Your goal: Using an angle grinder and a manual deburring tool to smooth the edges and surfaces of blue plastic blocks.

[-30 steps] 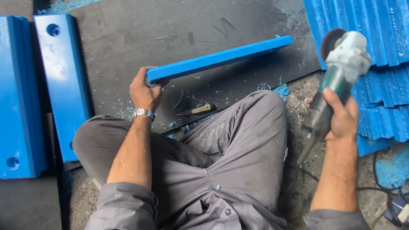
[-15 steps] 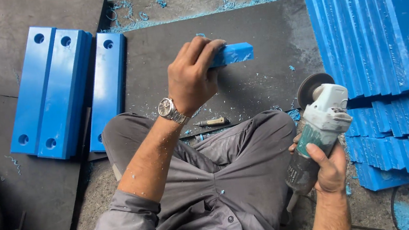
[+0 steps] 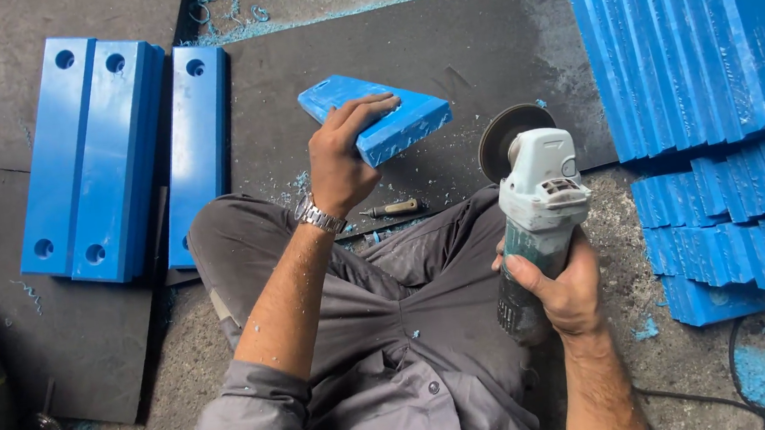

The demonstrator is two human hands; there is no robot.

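While I watch from the head camera, the left hand (image 3: 340, 158) is closed over the near end of a blue plastic block (image 3: 375, 113), fingers curled across its top face, holding it tilted above the dark rubber mat (image 3: 441, 41). A wristwatch (image 3: 319, 216) sits on that wrist. The right hand (image 3: 562, 286) is wrapped tight around the body of an angle grinder (image 3: 535, 200), whose disc (image 3: 506, 138) points away from me, just beside the block but apart from it. Whether the disc is spinning, I cannot tell. A small screwdriver (image 3: 393, 209) lies on the mat near the knees. Finished blue blocks (image 3: 114, 147) lie to the left; a stack of blue blocks (image 3: 711, 34) is to the right.
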